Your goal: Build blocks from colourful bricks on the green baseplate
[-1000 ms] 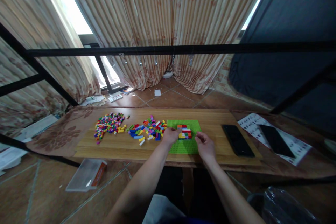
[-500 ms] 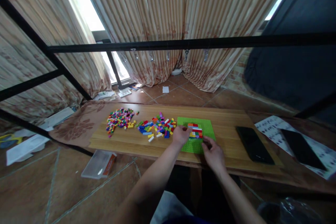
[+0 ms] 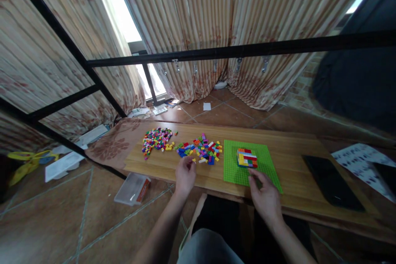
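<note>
My left hand (image 3: 185,176) is at the front left edge of a loose pile of toy building bricks (image 3: 198,148), its fingers curled together in a pinch. Whatever lies between those fingertips is hidden. On a green studded baseplate (image 3: 232,173) sits a small built block of bricks (image 3: 246,158), with red, white, yellow and orange pieces on top and blue low on its side. My right hand (image 3: 265,194) rests over the baseplate's front part, thumb and fingers apart, fingertips close to the block's front; I see nothing held there.
A heap of smaller mixed bricks (image 3: 157,139) lies farther left on the wooden board (image 3: 173,170). To the right are a black phone-like slab (image 3: 332,181) and a printed sheet (image 3: 365,165). A clear plastic box (image 3: 131,189) is below the board's left front.
My left hand has left the built block and moved left to the brick pile. My right hand stays by the block's front, and the camera view has turned left.
</note>
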`<state>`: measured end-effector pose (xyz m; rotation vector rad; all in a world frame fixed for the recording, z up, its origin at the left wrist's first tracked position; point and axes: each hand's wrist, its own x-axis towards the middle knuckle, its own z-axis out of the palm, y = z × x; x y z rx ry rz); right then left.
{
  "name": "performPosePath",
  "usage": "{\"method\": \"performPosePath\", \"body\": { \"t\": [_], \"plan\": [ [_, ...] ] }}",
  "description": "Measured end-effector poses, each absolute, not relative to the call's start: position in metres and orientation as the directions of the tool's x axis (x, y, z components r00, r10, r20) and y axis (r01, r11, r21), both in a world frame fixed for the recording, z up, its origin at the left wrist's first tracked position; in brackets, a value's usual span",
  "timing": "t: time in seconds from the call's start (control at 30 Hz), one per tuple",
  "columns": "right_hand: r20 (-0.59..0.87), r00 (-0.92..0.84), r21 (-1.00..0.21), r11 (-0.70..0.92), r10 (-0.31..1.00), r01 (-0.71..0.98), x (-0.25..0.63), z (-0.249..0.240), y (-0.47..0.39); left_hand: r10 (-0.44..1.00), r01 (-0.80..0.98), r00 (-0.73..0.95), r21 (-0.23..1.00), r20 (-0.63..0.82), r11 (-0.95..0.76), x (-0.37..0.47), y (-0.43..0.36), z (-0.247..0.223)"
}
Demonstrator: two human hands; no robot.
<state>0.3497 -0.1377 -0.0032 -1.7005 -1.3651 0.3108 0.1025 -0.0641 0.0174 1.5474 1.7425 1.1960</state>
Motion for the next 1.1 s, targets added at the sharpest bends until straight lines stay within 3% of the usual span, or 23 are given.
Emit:
{"method": "performPosePath", "body": {
  "t": [0.17,0.3,0.53,0.7,0.9,1.1],
  "plan": [
    [0.329,0.265,-0.778,0.101,0.906,0.62,0.329,-0.003,-0.153,0.964,0.797,-0.13,0.603,0.23,-0.037,0.065,-0.048,0.016],
    [0.313,0.235,-0.785,0.112,0.92,0.609,0.326,-0.006,-0.168,0.971,0.903,0.01,0.415,0.239,-0.111,0.06,-0.038,0.017],
    [0.29,0.243,-0.814,0.106,0.925,0.571,0.333,-0.01,-0.185,0.968,0.933,0.108,0.312,0.227,-0.178,0.06,-0.033,0.018],
    [0.293,0.265,-0.844,0.118,0.919,0.524,0.332,-0.006,-0.183,0.958,0.924,0.115,0.325,0.264,-0.201,0.059,-0.03,0.016],
    [0.24,0.33,-0.904,0.085,0.913,0.42,0.327,0.003,-0.181,0.943,0.871,-0.012,0.467,0.333,-0.153,0.078,-0.052,0.031],
    [0.062,0.365,-0.985,-0.002,0.929,0.173,0.317,0.024,-0.172,0.883,0.607,0.383,0.647,0.271,-0.462,0.149,-0.113,0.038]
  ]
}}
